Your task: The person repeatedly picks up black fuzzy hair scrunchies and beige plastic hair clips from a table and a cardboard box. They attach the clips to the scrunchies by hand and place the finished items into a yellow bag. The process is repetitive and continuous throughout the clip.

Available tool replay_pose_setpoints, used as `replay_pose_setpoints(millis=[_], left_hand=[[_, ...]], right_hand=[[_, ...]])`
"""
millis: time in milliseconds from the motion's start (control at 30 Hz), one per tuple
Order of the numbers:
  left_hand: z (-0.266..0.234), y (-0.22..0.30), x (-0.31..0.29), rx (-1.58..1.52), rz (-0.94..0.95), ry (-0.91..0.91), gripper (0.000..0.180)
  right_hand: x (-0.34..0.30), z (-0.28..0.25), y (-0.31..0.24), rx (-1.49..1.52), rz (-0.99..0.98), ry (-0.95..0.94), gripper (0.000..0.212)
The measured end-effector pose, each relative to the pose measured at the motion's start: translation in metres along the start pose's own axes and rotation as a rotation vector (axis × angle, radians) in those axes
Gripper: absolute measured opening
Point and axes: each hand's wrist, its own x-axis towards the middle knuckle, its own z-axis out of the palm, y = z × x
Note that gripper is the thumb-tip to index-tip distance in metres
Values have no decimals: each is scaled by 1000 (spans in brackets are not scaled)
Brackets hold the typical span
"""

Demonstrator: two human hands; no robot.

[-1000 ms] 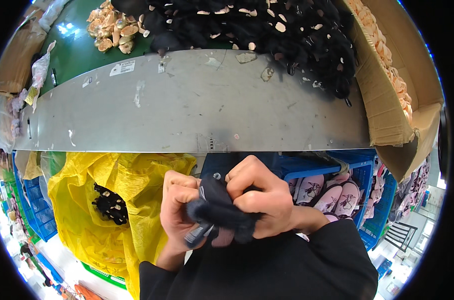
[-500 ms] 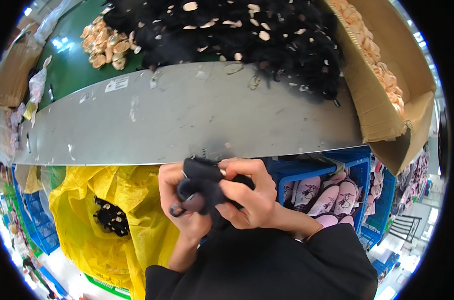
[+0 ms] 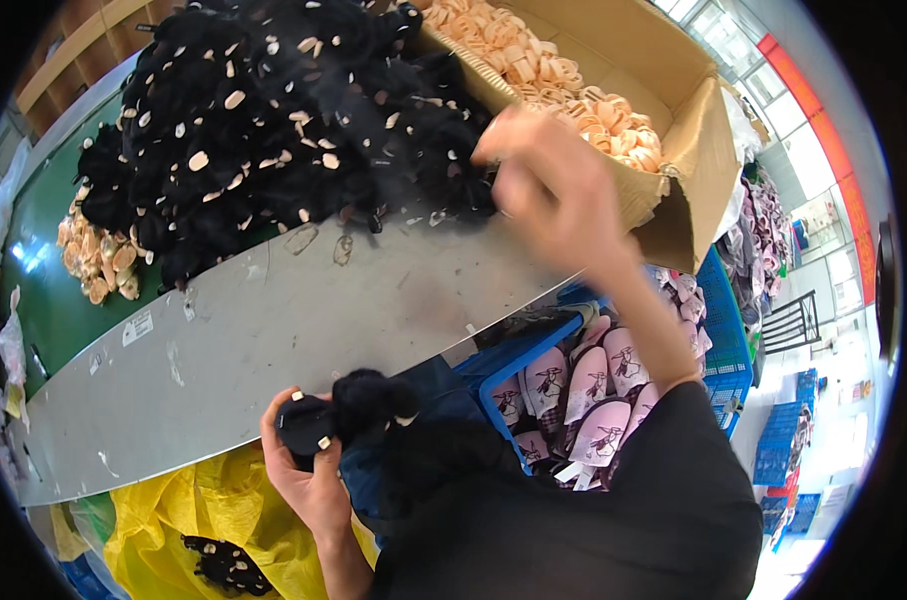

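My left hand (image 3: 309, 480) is closed round a black fabric piece (image 3: 306, 424) near the front edge of the metal table. A fluffy black end hangs out on its right, and small cream bits show on it. My right hand (image 3: 559, 190) is up at the near wall of a cardboard box (image 3: 689, 135), smeared by motion, so its fingers cannot be made out. Peach-coloured loops or strips (image 3: 614, 125) fill the box just beyond that hand. To its left lies a large heap of black fluffy pieces (image 3: 274, 120) dotted with cream spots.
A grey metal tabletop (image 3: 274, 330) runs along the front. A cluster of peach and gold pieces (image 3: 99, 255) lies at left on green. Below are a yellow bag (image 3: 189, 500) with a black piece inside and a blue crate (image 3: 494, 370) of pink printed slippers (image 3: 586, 380).
My right hand has let go of the black piece and swung up and right to the box. My left hand keeps the piece and sits lower left in view. The view has turned right.
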Motion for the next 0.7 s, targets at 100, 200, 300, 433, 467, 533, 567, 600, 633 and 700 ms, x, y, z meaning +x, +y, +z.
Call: replay_pose_setpoints(millis=[100,200,300,433,467,533,567,600,633,700], left_hand=[[5,-5,-2,-82,39,23,39],[0,-19,-2,-60,87,-1,35],[-4,-19,0,70,130,53,33],[-8,-16,0,92,96,68,31],[-6,-15,0,25,67,51,28],[-8,-10,-2,-59,34,102,21],[-2,-4,-1,-119,19,119,16],[-7,-6,-3,-117,5,112,18],[-9,-1,-4,-134,-34,118,20],[-8,3,-4,-151,-79,77,22]], right_hand=[[37,-66,112,-500,233,-161,21],[34,-96,219,-613,478,-629,28],[26,-69,259,-714,572,-948,27],[-3,-53,319,-669,685,-998,28],[-21,-61,350,-688,668,-956,30],[-14,-40,327,-563,747,-856,28],[-18,-45,331,-570,740,-868,27],[-18,-42,328,-578,769,-795,30],[-20,-38,325,-603,669,-771,32],[-22,-52,332,-674,768,-811,32]])
